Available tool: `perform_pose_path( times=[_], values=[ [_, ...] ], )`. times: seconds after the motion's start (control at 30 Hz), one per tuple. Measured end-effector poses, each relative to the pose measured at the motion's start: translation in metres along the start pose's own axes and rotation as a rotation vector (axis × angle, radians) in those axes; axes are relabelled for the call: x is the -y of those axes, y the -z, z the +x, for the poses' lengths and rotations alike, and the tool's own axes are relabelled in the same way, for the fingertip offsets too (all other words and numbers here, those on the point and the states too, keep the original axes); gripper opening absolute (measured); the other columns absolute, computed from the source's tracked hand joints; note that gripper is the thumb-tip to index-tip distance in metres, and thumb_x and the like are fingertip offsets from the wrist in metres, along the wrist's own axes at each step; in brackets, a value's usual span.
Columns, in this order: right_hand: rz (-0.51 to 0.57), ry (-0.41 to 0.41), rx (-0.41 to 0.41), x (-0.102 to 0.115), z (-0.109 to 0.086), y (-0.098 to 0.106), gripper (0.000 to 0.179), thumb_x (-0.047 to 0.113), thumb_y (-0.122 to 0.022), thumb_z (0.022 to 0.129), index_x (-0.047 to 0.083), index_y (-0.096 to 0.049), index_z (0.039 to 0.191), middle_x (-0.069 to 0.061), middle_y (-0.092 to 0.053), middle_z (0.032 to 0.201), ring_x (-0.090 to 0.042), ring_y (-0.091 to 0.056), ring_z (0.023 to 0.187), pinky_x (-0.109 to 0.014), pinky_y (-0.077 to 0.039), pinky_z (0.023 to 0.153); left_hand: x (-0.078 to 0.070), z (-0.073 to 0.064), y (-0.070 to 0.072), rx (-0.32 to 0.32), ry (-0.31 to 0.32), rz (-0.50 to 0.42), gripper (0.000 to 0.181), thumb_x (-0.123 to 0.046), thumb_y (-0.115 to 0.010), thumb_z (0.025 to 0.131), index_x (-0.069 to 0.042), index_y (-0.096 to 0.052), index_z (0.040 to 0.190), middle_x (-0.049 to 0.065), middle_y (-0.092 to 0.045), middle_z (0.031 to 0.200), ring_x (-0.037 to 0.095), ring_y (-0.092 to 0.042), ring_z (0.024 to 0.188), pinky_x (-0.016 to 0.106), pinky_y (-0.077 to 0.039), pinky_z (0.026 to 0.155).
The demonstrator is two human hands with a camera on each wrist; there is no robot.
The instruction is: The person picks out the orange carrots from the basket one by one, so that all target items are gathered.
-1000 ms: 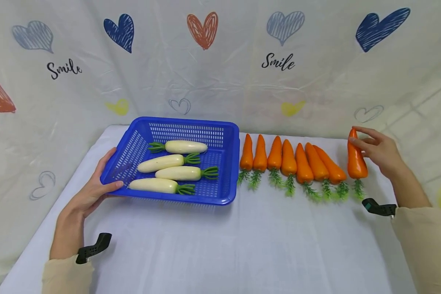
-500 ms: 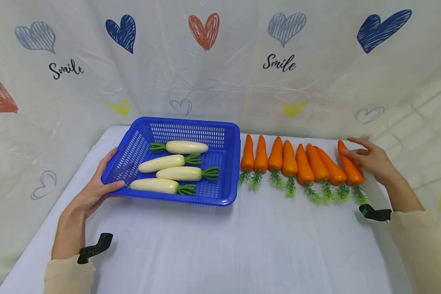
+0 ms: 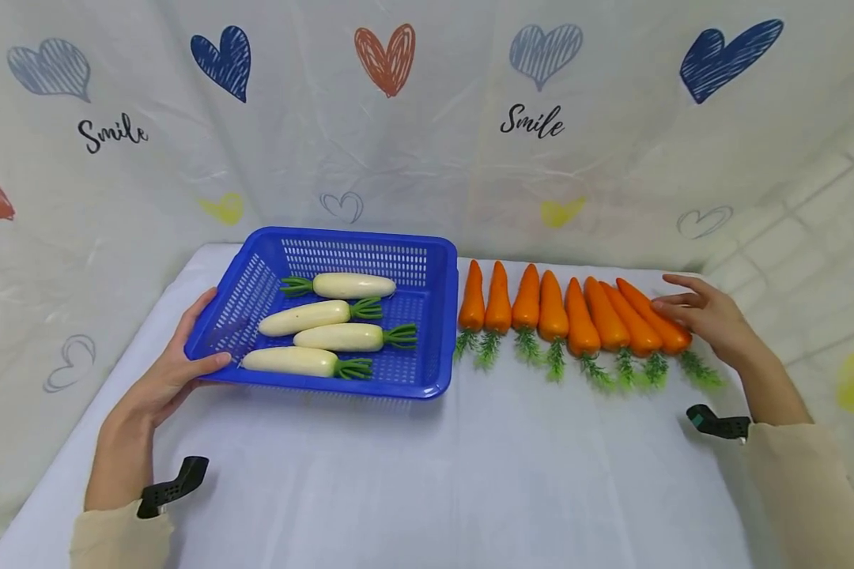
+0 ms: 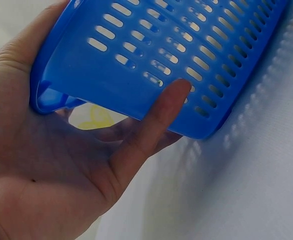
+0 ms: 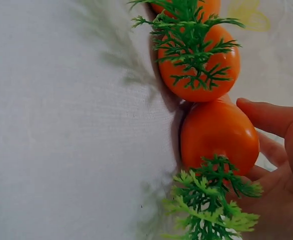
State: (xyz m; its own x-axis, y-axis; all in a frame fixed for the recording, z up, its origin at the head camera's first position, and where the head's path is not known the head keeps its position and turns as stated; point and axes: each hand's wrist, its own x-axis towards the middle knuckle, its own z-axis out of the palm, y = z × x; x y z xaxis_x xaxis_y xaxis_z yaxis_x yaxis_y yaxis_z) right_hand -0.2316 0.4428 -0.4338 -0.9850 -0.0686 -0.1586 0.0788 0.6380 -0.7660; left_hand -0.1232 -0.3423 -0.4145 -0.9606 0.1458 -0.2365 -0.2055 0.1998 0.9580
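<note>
My left hand (image 3: 167, 375) grips the left side of the blue plastic basket (image 3: 327, 386), its thumb on the perforated wall (image 4: 136, 75) in the left wrist view. Several white radishes (image 3: 353, 285) with green stems lie inside the basket. To its right, several orange carrots (image 3: 527, 300) with feathery green tops lie in a row, tips toward the back. My right hand (image 3: 715, 316) is at the row's right end, its fingers loosely bent beside the last carrot (image 3: 655, 318). In the right wrist view, the thumb is right at that carrot's side (image 5: 219, 135), which lies against its neighbour.
A white cloth (image 3: 455, 474) covers the table. A pale curtain (image 3: 455, 118) printed with hearts and "Smile" stands behind and around it. A black camera mount sits on each wrist, the left mount (image 3: 174, 486) and the right mount (image 3: 719, 423).
My right hand has lowered the last carrot onto the cloth and moved it left against the row, tilting its tip leftward. The fingers have loosened from it. My left hand stays on the basket.
</note>
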Motion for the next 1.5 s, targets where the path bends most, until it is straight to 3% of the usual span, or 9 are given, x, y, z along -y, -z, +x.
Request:
perform_pose_path(
  times=[0.63,0.93,1.03,1.1,1.17,1.27,1.33,1.4,1.5],
  values=[
    [-0.043,-0.037,-0.025,0.0,-0.011,-0.003,0.068,0.043,-0.064,0.103,0.003,-0.041,0.154,0.041,-0.056,0.094,0.013,-0.057,0.085,-0.014,-0.05,0.074,0.0,0.001,-0.002,0.007,0.006,-0.002,0.095,-0.019,-0.063,0.101,-0.059,0.0,0.16,0.018,0.004,0.17,0.043,-0.024,0.143,0.023,-0.057,0.086],
    [-0.093,-0.07,-0.031,-0.002,-0.013,0.0,0.072,0.05,-0.058,0.104,0.001,-0.042,0.154,0.045,-0.049,0.094,0.017,-0.049,0.089,-0.014,-0.042,0.078,-0.001,0.007,-0.003,0.021,0.01,0.069,0.096,-0.023,-0.062,0.102,-0.059,0.005,0.16,0.021,0.005,0.171,0.051,-0.022,0.146,0.025,-0.057,0.085],
    [-0.08,-0.054,-0.061,-0.001,-0.014,-0.001,0.071,0.049,-0.058,0.104,0.0,-0.042,0.153,0.044,-0.048,0.096,0.019,-0.048,0.089,-0.01,-0.043,0.077,-0.002,0.008,-0.002,0.013,0.009,0.133,0.097,-0.025,-0.064,0.101,-0.056,0.007,0.161,0.022,0.007,0.173,0.054,-0.019,0.148,0.041,-0.055,0.101],
    [-0.074,-0.048,-0.095,0.002,-0.013,-0.003,0.071,0.049,-0.058,0.104,0.0,-0.042,0.153,0.039,-0.05,0.101,0.019,-0.049,0.089,-0.006,-0.044,0.075,-0.004,0.008,0.0,-0.001,0.009,0.198,0.099,-0.028,-0.066,0.1,-0.055,0.006,0.161,0.02,0.008,0.174,0.056,-0.016,0.15,0.06,-0.044,0.113],
    [-0.076,-0.044,-0.133,0.006,-0.012,-0.007,0.072,0.051,-0.058,0.103,0.001,-0.042,0.153,0.023,-0.059,0.113,0.013,-0.052,0.093,-0.003,-0.044,0.074,-0.007,0.007,0.002,-0.017,0.008,0.275,0.101,-0.029,-0.068,0.099,-0.053,0.006,0.162,0.018,0.01,0.175,0.058,-0.012,0.152,0.077,-0.028,0.115],
    [-0.107,-0.029,-0.178,0.018,-0.008,-0.013,0.073,0.052,-0.057,0.103,0.002,-0.042,0.154,-0.01,-0.059,0.138,-0.014,-0.059,0.115,-0.011,-0.045,0.08,-0.01,0.003,0.004,-0.03,0.019,0.365,0.104,-0.031,-0.071,0.098,-0.05,0.007,0.163,0.017,0.011,0.176,0.062,-0.007,0.152,0.085,-0.017,0.112],
    [-0.124,-0.015,-0.193,0.027,-0.006,-0.017,0.074,0.052,-0.057,0.103,0.002,-0.041,0.155,-0.028,-0.05,0.15,-0.035,-0.053,0.129,-0.028,-0.052,0.092,-0.011,0.002,0.004,-0.034,0.027,0.419,0.105,-0.034,-0.071,0.097,-0.047,0.009,0.164,0.019,0.01,0.175,0.064,-0.007,0.152,0.086,-0.018,0.111],
    [-0.144,0.009,-0.207,0.037,-0.004,-0.021,0.073,0.051,-0.057,0.104,0.001,-0.041,0.156,-0.034,-0.046,0.152,-0.05,-0.044,0.137,-0.05,-0.051,0.1,-0.012,0.001,0.003,-0.037,0.036,0.466,0.105,-0.037,-0.071,0.097,-0.044,0.01,0.165,0.023,0.007,0.175,0.065,-0.009,0.151,0.086,-0.02,0.109],
    [-0.156,0.04,-0.223,0.049,-0.003,-0.026,0.074,0.05,-0.057,0.104,0.0,-0.04,0.155,-0.036,-0.044,0.152,-0.055,-0.042,0.137,-0.069,-0.038,0.108,-0.016,0.004,0.002,-0.054,0.047,0.542,0.104,-0.044,-0.069,0.098,-0.041,0.01,0.165,0.028,0.0,0.174,0.065,-0.019,0.149,0.084,-0.027,0.109]
  ],
)
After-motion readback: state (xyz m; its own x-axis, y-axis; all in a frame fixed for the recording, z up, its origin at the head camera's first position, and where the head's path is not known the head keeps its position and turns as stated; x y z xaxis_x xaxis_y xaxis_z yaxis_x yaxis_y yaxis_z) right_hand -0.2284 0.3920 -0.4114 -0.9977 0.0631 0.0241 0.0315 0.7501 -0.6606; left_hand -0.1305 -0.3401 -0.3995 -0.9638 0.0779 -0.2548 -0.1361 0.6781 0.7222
